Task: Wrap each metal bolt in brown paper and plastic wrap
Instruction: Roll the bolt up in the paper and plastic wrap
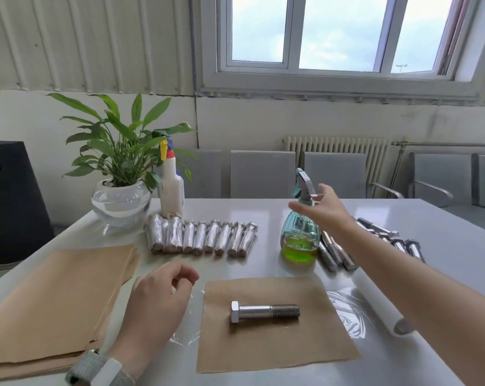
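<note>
Taking the brown paper sheet (274, 324) as centre, the bolt (265, 312) lies loose on it and could roll, while beyond it the open, empty right hand (323, 208) might topple the spray bottle (301, 229); the loosely curled left hand (160, 296) beside it holds nothing.

One bare bolt (265, 312) on paper sheet (274, 324); two spray bottles (300, 235); one potted plant (120, 174).
</note>
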{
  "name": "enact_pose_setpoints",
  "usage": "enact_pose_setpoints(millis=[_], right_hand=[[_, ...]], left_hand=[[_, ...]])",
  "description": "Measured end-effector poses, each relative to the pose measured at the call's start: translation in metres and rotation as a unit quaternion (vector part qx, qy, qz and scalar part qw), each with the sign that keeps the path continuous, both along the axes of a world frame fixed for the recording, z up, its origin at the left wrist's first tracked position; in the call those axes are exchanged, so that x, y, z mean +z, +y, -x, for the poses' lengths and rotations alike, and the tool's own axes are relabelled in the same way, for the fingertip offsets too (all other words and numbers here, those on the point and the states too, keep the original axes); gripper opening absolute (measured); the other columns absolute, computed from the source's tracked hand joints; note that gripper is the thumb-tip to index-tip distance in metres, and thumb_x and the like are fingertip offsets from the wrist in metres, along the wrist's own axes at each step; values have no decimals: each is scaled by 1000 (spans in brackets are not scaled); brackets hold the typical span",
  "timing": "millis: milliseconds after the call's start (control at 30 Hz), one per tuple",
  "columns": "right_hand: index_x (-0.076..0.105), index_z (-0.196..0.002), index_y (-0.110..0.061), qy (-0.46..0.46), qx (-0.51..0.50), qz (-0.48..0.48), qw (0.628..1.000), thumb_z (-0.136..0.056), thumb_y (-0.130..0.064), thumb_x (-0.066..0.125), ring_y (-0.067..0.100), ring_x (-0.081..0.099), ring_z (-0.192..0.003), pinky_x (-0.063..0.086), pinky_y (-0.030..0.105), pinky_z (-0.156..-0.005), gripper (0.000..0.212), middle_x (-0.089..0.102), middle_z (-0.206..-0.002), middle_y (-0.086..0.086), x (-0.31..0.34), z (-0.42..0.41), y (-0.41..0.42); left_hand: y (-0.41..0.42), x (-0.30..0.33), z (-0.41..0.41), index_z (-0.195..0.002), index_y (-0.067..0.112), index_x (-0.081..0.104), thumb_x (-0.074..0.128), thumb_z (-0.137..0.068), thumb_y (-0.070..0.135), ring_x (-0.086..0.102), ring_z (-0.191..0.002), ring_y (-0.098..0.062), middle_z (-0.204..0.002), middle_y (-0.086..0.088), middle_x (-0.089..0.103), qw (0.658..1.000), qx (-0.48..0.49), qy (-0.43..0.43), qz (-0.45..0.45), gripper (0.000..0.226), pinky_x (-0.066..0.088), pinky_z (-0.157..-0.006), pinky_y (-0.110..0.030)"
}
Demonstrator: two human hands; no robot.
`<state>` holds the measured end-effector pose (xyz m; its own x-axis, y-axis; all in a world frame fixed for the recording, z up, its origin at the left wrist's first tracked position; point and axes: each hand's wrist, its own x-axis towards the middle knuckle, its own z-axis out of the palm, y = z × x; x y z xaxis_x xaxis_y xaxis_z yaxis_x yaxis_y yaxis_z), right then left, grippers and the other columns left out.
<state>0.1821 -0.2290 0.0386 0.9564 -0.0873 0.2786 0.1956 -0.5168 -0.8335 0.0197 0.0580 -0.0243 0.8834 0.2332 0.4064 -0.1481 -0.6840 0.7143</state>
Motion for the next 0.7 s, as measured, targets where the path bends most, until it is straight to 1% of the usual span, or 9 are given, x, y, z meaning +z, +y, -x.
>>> enact_pose_setpoints(millis=[67, 100, 200, 267, 333, 400, 500, 633, 700], right_hand=[[40, -142, -10, -76, -51, 139, 986, -77, -35, 80, 24, 52, -117, 42, 36, -95, 80, 53, -127, 8, -1, 35, -8], [46, -139, -12, -137, -37, 227, 964, -78, -38, 78, 24, 54, -116, 42, 35, -93, 74, 56, -126, 6, -4, 59, -10], [63, -119, -33, -254, 167, 455, 837, -82, -59, 59, 8, 54, -105, 37, 23, -87, 46, 62, -111, -14, -16, 131, -10], [64, -107, -40, -249, 282, 556, 741, -82, -65, 52, 2, 52, -97, 36, 23, -90, 37, 58, -103, -22, -28, 162, -9], [64, -97, -39, -243, 321, 604, 688, -80, -60, 56, 4, 54, -93, 37, 28, -95, 28, 58, -96, -23, -36, 174, -7], [64, -89, -38, -243, 313, 623, 674, -79, -52, 57, 5, 55, -88, 39, 31, -97, 19, 59, -89, -22, -39, 175, -6], [60, -86, -36, -232, 303, 624, 682, -77, -40, 52, 9, 55, -81, 37, 33, -96, 13, 57, -80, -17, -44, 172, -5], [58, -83, -33, -226, 279, 573, 736, -69, -33, 51, 10, 53, -68, 48, 29, -77, 16, 56, -72, -15, -49, 171, 2], [57, -82, -33, -222, 259, 549, 764, -72, -37, 57, 10, 55, -69, 48, 28, -69, 10, 57, -79, -15, -47, 170, 6]], left_hand=[[1, -1, -1, -71, 32, 66, 58, -84, 3, 61, -79, -3, -76, 23, 67, 1000, -8, -6, -11, 33, 47, -86, -38], [1, -2, -1, -72, 32, 66, 58, -84, 3, 61, -79, -2, -78, 25, 66, 1000, -18, -11, -18, 33, 47, -84, -34], [-4, -4, 0, -75, 30, 68, 59, -83, 0, 60, -85, 2, -81, 26, 65, 996, -73, -20, -45, 32, 41, -75, -11], [-6, -5, 1, -79, 29, 69, 61, -84, 1, 60, -88, 1, -84, 24, 66, 991, -117, -20, -62, 30, 39, -77, -6], [-7, -6, 3, -84, 32, 69, 64, -86, 5, 61, -91, 0, -88, 22, 66, 984, -159, -21, -73, 27, 40, -82, -9], [-6, -7, 5, -89, 34, 70, 64, -87, 15, 61, -96, -1, -94, 22, 65, 976, -199, -25, -82, 20, 41, -86, -12], [-6, -8, 7, -99, 35, 71, 59, -86, 35, 60, -104, 0, -103, 24, 63, 963, -253, -12, -95, 18, 40, -93, -17], [-8, -8, 6, -107, 34, 72, 56, -88, 54, 59, -107, 4, -111, 26, 62, 949, -296, 1, -113, 32, 40, -95, -18], [-7, -8, 6, -112, 36, 70, 50, -87, 65, 58, -108, 3, -113, 27, 61, 945, -302, 13, -123, 43, 40, -97, -23]])
